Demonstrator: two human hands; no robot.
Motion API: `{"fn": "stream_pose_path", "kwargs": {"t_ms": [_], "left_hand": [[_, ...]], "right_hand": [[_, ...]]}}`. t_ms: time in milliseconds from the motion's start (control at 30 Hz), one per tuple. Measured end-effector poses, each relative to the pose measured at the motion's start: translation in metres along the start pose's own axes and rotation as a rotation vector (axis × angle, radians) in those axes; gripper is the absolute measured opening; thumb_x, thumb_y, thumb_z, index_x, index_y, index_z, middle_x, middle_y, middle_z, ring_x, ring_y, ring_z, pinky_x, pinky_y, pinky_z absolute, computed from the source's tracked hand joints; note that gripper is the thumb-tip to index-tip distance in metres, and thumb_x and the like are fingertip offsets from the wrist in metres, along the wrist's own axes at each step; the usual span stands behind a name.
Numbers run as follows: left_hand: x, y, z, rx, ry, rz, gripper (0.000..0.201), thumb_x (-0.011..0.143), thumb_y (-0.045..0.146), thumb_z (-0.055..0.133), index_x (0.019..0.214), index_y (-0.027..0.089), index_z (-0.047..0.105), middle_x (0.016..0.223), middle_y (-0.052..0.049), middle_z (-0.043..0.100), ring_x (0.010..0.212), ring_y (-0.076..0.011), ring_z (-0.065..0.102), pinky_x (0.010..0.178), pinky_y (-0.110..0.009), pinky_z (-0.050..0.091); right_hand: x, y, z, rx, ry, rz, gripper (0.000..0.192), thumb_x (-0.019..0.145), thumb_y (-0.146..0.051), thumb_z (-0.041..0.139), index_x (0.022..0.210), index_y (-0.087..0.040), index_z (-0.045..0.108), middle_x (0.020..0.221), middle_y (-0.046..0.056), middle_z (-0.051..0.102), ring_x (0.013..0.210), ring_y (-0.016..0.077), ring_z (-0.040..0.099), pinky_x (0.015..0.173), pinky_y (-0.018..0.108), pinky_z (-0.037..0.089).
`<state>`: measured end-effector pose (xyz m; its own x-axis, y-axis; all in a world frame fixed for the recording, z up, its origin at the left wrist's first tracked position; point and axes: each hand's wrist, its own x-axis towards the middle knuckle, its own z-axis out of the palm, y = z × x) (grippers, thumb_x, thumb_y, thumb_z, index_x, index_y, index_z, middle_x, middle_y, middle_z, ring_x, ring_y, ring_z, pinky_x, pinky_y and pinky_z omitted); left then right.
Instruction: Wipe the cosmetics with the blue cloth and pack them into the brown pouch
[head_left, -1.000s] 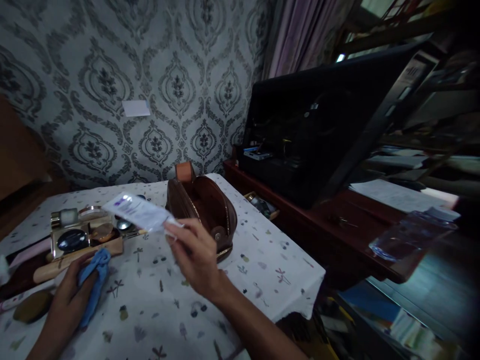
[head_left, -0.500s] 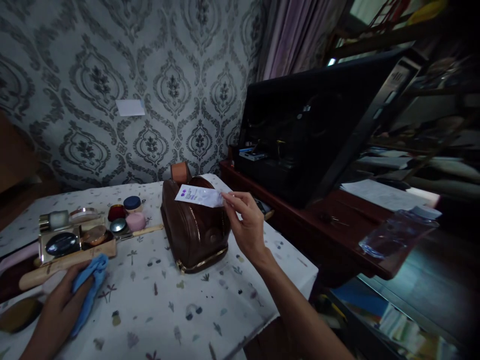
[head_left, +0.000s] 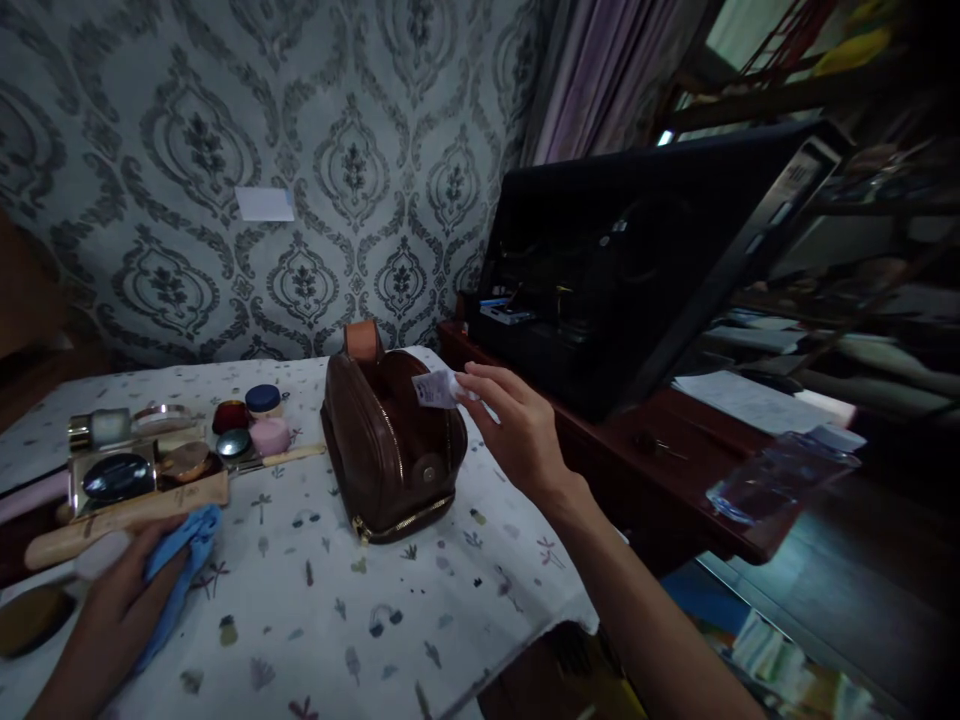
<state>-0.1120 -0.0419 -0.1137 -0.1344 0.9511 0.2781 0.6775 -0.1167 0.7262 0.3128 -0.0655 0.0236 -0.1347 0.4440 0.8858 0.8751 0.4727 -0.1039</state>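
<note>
The right hand (head_left: 517, 430) pinches a small white packet (head_left: 435, 388) by one end, at the open mouth of the brown bag (head_left: 367, 450), which stands by the far right corner of the tabletop (head_left: 300, 620). Half a second ago the packet lay flat across the view of that mouth; now it is turned and looks shorter, and the opening shows. This appears to bring it to the point of entry, though whether its free end is inside cannot be told. The left hand (head_left: 124, 600) stays near the tabletop's left edge, gripping a blue cloth (head_left: 187, 545) beside the cosmetics, including a pink jar (head_left: 270, 436).
</note>
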Motion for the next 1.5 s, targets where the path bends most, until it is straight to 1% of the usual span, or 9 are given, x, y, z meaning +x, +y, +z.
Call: {"fn": "stream_pose_path", "kwargs": {"t_ms": [267, 433, 600, 700, 767, 867, 1067, 1333, 1500], "left_hand": [[-0.001, 0.003, 0.001, 0.005, -0.027, -0.002, 0.041, 0.071, 0.059, 0.055, 0.099, 0.032, 0.068, 0.105, 0.001, 0.075, 0.106, -0.0337, 0.067, 0.094, -0.044, 0.053], [-0.001, 0.005, 0.000, 0.004, -0.010, 0.010, 0.046, 0.067, 0.062, 0.054, 0.097, 0.030, 0.069, 0.099, -0.001, 0.077, 0.102, -0.0340, 0.069, 0.088, -0.041, 0.056], [0.001, -0.004, 0.000, 0.085, -0.054, 0.047, 0.052, 0.074, 0.064, 0.048, 0.105, 0.027, 0.068, 0.107, -0.004, 0.076, 0.106, -0.0319, 0.069, 0.086, -0.039, 0.057], [0.002, -0.009, 0.000, 0.097, -0.058, 0.066, 0.057, 0.076, 0.065, 0.046, 0.107, 0.023, 0.067, 0.113, -0.007, 0.074, 0.108, -0.0316, 0.068, 0.094, -0.042, 0.055], [0.002, -0.010, 0.001, 0.084, -0.052, 0.074, 0.059, 0.075, 0.066, 0.045, 0.107, 0.022, 0.067, 0.114, -0.008, 0.074, 0.109, -0.0320, 0.068, 0.098, -0.044, 0.053], [0.002, -0.012, 0.001, 0.087, -0.061, 0.064, 0.063, 0.073, 0.069, 0.045, 0.108, 0.022, 0.066, 0.112, -0.009, 0.075, 0.109, -0.0336, 0.068, 0.095, -0.045, 0.055], [0.002, -0.014, 0.004, 0.084, -0.059, 0.104, 0.062, 0.076, 0.069, 0.045, 0.111, 0.022, 0.066, 0.115, -0.008, 0.074, 0.110, -0.0319, 0.068, 0.093, -0.043, 0.056], [0.003, -0.015, 0.004, 0.066, -0.069, 0.117, 0.058, 0.077, 0.067, 0.048, 0.108, 0.022, 0.068, 0.109, -0.007, 0.076, 0.105, -0.0297, 0.070, 0.093, -0.038, 0.057], [0.004, -0.016, 0.004, 0.093, -0.094, 0.078, 0.059, 0.078, 0.067, 0.046, 0.110, 0.022, 0.067, 0.112, -0.007, 0.074, 0.108, -0.0309, 0.069, 0.095, -0.041, 0.055]], "right_hand": [[0.012, -0.003, -0.003, -0.081, -0.086, -0.081, 0.022, 0.096, -0.021, 0.054, 0.110, -0.026, 0.071, 0.116, 0.010, 0.070, 0.104, 0.0223, 0.067, 0.086, 0.039, 0.058], [0.008, 0.001, 0.007, -0.143, -0.175, -0.104, 0.022, 0.097, -0.021, 0.052, 0.110, -0.023, 0.069, 0.107, 0.011, 0.070, 0.095, 0.0216, 0.066, 0.079, 0.035, 0.057], [0.005, -0.003, 0.013, -0.173, -0.045, -0.104, 0.017, 0.097, -0.021, 0.054, 0.106, -0.021, 0.067, 0.102, 0.009, 0.069, 0.092, 0.0203, 0.065, 0.079, 0.033, 0.055], [0.006, -0.005, 0.022, -0.158, -0.006, -0.119, 0.014, 0.097, -0.022, 0.054, 0.103, -0.021, 0.066, 0.100, 0.008, 0.068, 0.091, 0.0189, 0.063, 0.080, 0.031, 0.054], [0.007, -0.005, 0.032, -0.166, -0.109, -0.118, 0.013, 0.098, -0.023, 0.052, 0.100, -0.020, 0.065, 0.098, 0.008, 0.066, 0.091, 0.0186, 0.061, 0.080, 0.030, 0.053], [0.013, -0.006, 0.047, -0.248, -0.372, -0.044, 0.011, 0.098, -0.020, 0.051, 0.097, -0.018, 0.062, 0.099, 0.009, 0.064, 0.092, 0.0196, 0.059, 0.081, 0.030, 0.051], [0.035, -0.017, 0.065, -0.393, -0.783, -0.007, 0.022, 0.096, -0.010, 0.043, 0.113, -0.015, 0.057, 0.113, 0.013, 0.061, 0.104, 0.0239, 0.060, 0.080, 0.032, 0.051], [0.044, -0.023, 0.089, -0.445, -1.007, 0.082, 0.033, 0.094, -0.004, 0.037, 0.118, -0.009, 0.059, 0.116, 0.020, 0.065, 0.104, 0.0267, 0.069, 0.082, 0.034, 0.055], [0.040, -0.020, 0.093, -0.411, -1.170, 0.068, 0.028, 0.093, -0.008, 0.046, 0.112, -0.012, 0.067, 0.114, 0.020, 0.070, 0.112, 0.0276, 0.067, 0.091, 0.035, 0.055]]}}
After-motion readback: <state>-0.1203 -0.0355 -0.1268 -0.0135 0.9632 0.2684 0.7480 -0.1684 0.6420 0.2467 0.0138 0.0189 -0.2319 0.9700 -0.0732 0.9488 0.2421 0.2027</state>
